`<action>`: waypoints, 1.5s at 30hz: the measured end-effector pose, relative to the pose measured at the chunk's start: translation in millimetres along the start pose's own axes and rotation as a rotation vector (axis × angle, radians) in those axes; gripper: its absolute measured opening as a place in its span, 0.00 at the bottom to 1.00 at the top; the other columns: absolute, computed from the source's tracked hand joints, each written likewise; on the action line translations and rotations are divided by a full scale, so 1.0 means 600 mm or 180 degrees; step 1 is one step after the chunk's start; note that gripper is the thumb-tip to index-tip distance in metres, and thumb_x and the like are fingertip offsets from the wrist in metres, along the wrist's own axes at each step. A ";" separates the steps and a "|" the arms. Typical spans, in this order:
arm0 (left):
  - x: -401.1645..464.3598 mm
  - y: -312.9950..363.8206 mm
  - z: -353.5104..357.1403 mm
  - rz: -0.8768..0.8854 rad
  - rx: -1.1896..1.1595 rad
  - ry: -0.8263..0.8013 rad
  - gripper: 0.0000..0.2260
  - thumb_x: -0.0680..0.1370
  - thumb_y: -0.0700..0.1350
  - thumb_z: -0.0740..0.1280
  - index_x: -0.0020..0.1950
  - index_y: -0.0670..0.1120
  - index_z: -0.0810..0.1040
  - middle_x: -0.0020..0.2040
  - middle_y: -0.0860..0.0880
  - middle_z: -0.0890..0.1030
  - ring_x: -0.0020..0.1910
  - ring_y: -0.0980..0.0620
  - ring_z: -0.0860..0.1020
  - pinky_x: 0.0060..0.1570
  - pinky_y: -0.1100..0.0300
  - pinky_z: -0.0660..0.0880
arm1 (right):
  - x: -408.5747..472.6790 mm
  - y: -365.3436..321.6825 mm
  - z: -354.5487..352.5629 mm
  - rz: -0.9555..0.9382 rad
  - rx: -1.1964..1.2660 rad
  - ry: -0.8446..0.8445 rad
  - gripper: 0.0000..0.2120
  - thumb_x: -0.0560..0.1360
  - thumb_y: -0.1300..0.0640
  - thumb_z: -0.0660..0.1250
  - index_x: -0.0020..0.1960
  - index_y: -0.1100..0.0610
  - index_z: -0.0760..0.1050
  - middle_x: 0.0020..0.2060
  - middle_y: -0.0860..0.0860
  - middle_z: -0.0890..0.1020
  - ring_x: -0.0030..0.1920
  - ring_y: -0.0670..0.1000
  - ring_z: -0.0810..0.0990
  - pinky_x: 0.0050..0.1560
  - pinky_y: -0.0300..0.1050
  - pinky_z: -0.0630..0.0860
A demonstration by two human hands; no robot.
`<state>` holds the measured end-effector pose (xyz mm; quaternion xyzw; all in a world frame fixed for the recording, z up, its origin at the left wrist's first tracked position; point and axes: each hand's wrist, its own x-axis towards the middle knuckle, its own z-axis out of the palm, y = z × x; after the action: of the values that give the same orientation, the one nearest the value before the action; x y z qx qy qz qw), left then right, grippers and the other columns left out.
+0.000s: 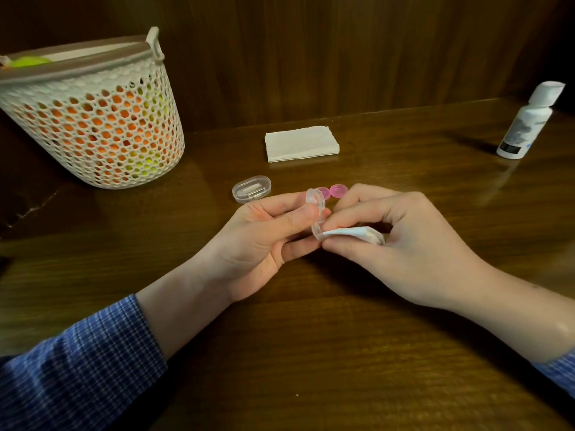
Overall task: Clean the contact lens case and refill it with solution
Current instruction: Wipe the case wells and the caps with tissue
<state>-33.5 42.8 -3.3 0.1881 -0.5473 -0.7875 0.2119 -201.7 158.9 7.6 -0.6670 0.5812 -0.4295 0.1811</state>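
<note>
My left hand grips a clear contact lens case, thumb on its middle, holding it on edge above the table. My right hand pinches a folded white tissue and presses it against the lower well of the case. Two pink caps lie on the table just behind the hands. The white solution bottle stands at the far right, cap on.
A stack of folded white tissues lies at the back centre. A small clear oval box sits left of the caps. A white perforated basket with orange and green contents stands at the back left. A wooden wall closes the table's far edge.
</note>
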 end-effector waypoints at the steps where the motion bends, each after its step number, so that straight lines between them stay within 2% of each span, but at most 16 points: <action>1: 0.000 0.000 0.000 0.0017 -0.0002 -0.0039 0.09 0.77 0.44 0.67 0.53 0.44 0.84 0.49 0.48 0.84 0.54 0.50 0.81 0.53 0.60 0.83 | -0.001 0.001 0.001 -0.0062 -0.0031 0.0028 0.08 0.74 0.55 0.75 0.50 0.43 0.86 0.46 0.38 0.83 0.55 0.40 0.80 0.59 0.27 0.71; 6: 0.000 0.000 -0.001 0.0100 0.0008 -0.0213 0.07 0.77 0.45 0.69 0.52 0.45 0.85 0.50 0.48 0.83 0.56 0.50 0.81 0.58 0.57 0.82 | -0.002 0.007 0.002 -0.0303 -0.0268 0.0035 0.07 0.76 0.57 0.73 0.51 0.47 0.85 0.47 0.41 0.81 0.53 0.44 0.80 0.53 0.35 0.78; 10: 0.000 0.001 -0.004 0.0151 -0.0087 -0.0269 0.10 0.77 0.45 0.69 0.56 0.43 0.84 0.52 0.47 0.84 0.55 0.51 0.82 0.53 0.60 0.81 | 0.000 0.006 0.001 -0.0349 -0.0158 0.0071 0.06 0.76 0.54 0.71 0.51 0.47 0.84 0.46 0.41 0.82 0.53 0.45 0.81 0.54 0.32 0.75; 13: 0.000 0.007 -0.004 0.0173 -0.0264 -0.0312 0.09 0.79 0.43 0.68 0.55 0.44 0.84 0.53 0.46 0.84 0.55 0.51 0.83 0.55 0.60 0.81 | 0.005 0.007 -0.010 -0.0083 0.0404 0.0204 0.05 0.78 0.53 0.71 0.51 0.47 0.85 0.45 0.42 0.85 0.51 0.45 0.83 0.48 0.32 0.77; 16: 0.001 0.008 -0.004 0.0140 -0.0399 -0.0161 0.08 0.78 0.42 0.68 0.54 0.45 0.86 0.49 0.47 0.84 0.49 0.53 0.84 0.51 0.61 0.82 | 0.012 0.011 -0.021 0.0508 0.1207 0.0359 0.06 0.78 0.54 0.70 0.51 0.46 0.86 0.48 0.43 0.86 0.53 0.43 0.83 0.48 0.37 0.79; 20: 0.001 0.007 -0.003 0.0201 -0.0363 -0.0082 0.09 0.75 0.43 0.71 0.54 0.45 0.85 0.48 0.47 0.84 0.48 0.53 0.84 0.50 0.61 0.82 | 0.009 0.012 -0.015 0.0479 0.0968 0.0460 0.06 0.77 0.53 0.71 0.51 0.47 0.85 0.47 0.41 0.86 0.53 0.42 0.83 0.47 0.34 0.80; 23: 0.000 0.004 -0.005 0.0316 -0.0177 -0.0030 0.08 0.76 0.40 0.70 0.54 0.44 0.85 0.48 0.47 0.85 0.52 0.51 0.84 0.52 0.59 0.82 | 0.007 0.007 -0.010 0.0364 0.0747 0.0502 0.05 0.76 0.52 0.72 0.50 0.47 0.85 0.45 0.42 0.86 0.51 0.44 0.83 0.45 0.34 0.80; 26: -0.002 0.000 -0.002 0.0435 -0.0023 -0.0012 0.09 0.78 0.37 0.69 0.55 0.44 0.86 0.51 0.45 0.86 0.56 0.48 0.84 0.54 0.58 0.82 | 0.004 0.004 -0.004 0.0321 0.0596 0.0418 0.09 0.75 0.48 0.70 0.50 0.49 0.86 0.43 0.47 0.86 0.46 0.50 0.84 0.41 0.43 0.81; 28: -0.002 -0.002 0.001 0.0538 0.0088 0.0170 0.11 0.75 0.37 0.70 0.55 0.44 0.86 0.53 0.43 0.86 0.57 0.47 0.85 0.52 0.58 0.82 | 0.003 0.003 -0.001 0.0386 0.0603 0.0379 0.11 0.75 0.46 0.70 0.50 0.51 0.86 0.41 0.50 0.86 0.44 0.53 0.83 0.42 0.52 0.82; 29: -0.002 -0.003 0.003 0.0613 0.0153 0.0307 0.11 0.74 0.38 0.71 0.55 0.45 0.87 0.54 0.42 0.86 0.57 0.46 0.85 0.52 0.57 0.83 | 0.003 0.003 0.000 0.0425 0.0619 0.0379 0.11 0.75 0.46 0.70 0.49 0.51 0.86 0.41 0.51 0.86 0.44 0.53 0.83 0.43 0.54 0.81; 34: -0.004 -0.001 0.008 0.0902 0.0392 0.0733 0.14 0.67 0.42 0.76 0.52 0.50 0.88 0.54 0.44 0.87 0.56 0.46 0.86 0.50 0.57 0.83 | 0.009 0.009 0.001 0.0873 0.1102 0.0292 0.11 0.72 0.44 0.72 0.48 0.49 0.87 0.45 0.50 0.87 0.49 0.51 0.84 0.48 0.46 0.81; 39: -0.008 0.001 0.009 0.1142 0.0655 0.0719 0.13 0.68 0.43 0.76 0.52 0.51 0.88 0.54 0.45 0.87 0.57 0.44 0.85 0.52 0.55 0.84 | 0.010 0.008 0.003 0.1193 0.1569 0.0176 0.13 0.68 0.44 0.73 0.49 0.48 0.87 0.48 0.52 0.87 0.55 0.53 0.84 0.56 0.50 0.82; 43: -0.010 -0.002 0.011 0.1251 0.0792 0.0751 0.14 0.67 0.45 0.77 0.53 0.50 0.88 0.54 0.44 0.87 0.58 0.42 0.85 0.51 0.55 0.84 | 0.012 0.008 0.003 0.1389 0.1563 0.0211 0.11 0.72 0.48 0.73 0.51 0.52 0.86 0.50 0.53 0.86 0.55 0.53 0.83 0.54 0.47 0.82; 45: -0.010 -0.003 0.011 0.1245 0.0831 0.0763 0.15 0.68 0.45 0.77 0.54 0.49 0.87 0.54 0.43 0.87 0.58 0.42 0.85 0.51 0.55 0.84 | 0.010 0.006 0.003 0.1421 0.1566 0.0134 0.15 0.69 0.46 0.72 0.51 0.53 0.86 0.52 0.55 0.85 0.55 0.54 0.83 0.53 0.47 0.82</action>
<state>-32.2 51.4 -2.5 0.1964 -0.6412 -0.6264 0.3975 -202.8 151.6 6.0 -0.4505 0.5956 -0.5203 0.4143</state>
